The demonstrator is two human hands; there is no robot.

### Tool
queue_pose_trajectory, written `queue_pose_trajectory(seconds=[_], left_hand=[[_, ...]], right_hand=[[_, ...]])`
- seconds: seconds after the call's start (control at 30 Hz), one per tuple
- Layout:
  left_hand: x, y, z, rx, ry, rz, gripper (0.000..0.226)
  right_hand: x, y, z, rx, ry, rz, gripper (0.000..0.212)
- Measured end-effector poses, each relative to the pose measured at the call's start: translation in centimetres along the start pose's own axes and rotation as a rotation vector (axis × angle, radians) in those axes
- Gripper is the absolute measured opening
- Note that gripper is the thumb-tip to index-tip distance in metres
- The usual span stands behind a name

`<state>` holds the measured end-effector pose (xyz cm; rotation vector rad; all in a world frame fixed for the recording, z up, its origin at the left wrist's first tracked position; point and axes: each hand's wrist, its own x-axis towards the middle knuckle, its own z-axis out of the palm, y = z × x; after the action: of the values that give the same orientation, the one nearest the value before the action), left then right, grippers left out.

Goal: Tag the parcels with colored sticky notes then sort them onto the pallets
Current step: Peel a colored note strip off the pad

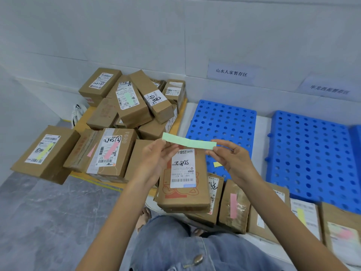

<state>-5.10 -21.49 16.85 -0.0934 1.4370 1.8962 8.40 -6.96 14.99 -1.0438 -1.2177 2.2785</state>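
Green sticky note strip (189,143) held crosswise above a labelled cardboard parcel (183,194), left hand (156,158) pinching one end, right hand (233,162) pinching the other between thumb and fingertips, blue perforated pallet (220,122) behind.

Bright, even, soft-shadowed indoor light; wide-angle bowing and slight blur toward edges.

A parcel sorting depot: labelled cardboard parcels (132,106) heaped on the floor, blue plastic pallets (222,124), area signs (230,72) on the wall.
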Motion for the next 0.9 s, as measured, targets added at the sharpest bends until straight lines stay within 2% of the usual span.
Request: queue_pose_trajectory(seconds=[0.1, 0.27, 0.47, 0.53, 0.6, 0.67, 0.7, 0.73, 0.8, 0.9], left_hand=[[1.0, -0.2, -0.7, -0.047, 0.049, 0.013, 0.021], [2.0, -1.2, -1.6, 0.134, 0.088, 0.014, 0.022], [2.5, -2.6, -1.4, 0.098, 0.104, -0.024, 0.016], [2.4, -2.8, -1.3, 0.097, 0.102, -0.031, 0.017], [2.3, -2.9, -1.2, 0.11, 0.104, -0.034, 0.015], [2.2, -3.1, -1.2, 0.167, 0.103, -0.021, 0.014], [2.3, -3.3, -1.2, 0.209, 0.097, -0.008, 0.013], [2.4, -3.5, -1.1, 0.255, 0.09, 0.013, 0.011], [2.8, -4.1, -1.1, 0.38, 0.082, 0.086, 0.009], [3.0, -4.7, -1.1, 0.65, 0.056, 0.312, 0.021]], right_hand=[[2.5, 0.9, -2.6, 0.003, 0.135, 0.002, 0.017], [7.9, 3.7, -7.4, -0.073, 0.346, 0.112, 0.014], [12.2, 7.6, -11.1, -0.426, 0.507, 0.247, 0.008], [12.7, 8.0, -11.8, -0.531, 0.498, 0.255, 0.02], [12.6, 7.8, -11.8, -0.742, 0.468, 0.183, 0.023], [12.2, 7.0, -11.1, -1.007, 0.437, 0.028, 0.025], [11.8, 6.4, -10.4, -1.065, 0.418, -0.057, 0.025], [11.2, 5.7, -9.2, -1.055, 0.391, -0.124, 0.022], [9.3, 4.0, -5.9, -0.848, 0.288, -0.172, 0.018], [6.0, 1.8, -0.6, -0.539, 0.019, -0.095, 0.023]])
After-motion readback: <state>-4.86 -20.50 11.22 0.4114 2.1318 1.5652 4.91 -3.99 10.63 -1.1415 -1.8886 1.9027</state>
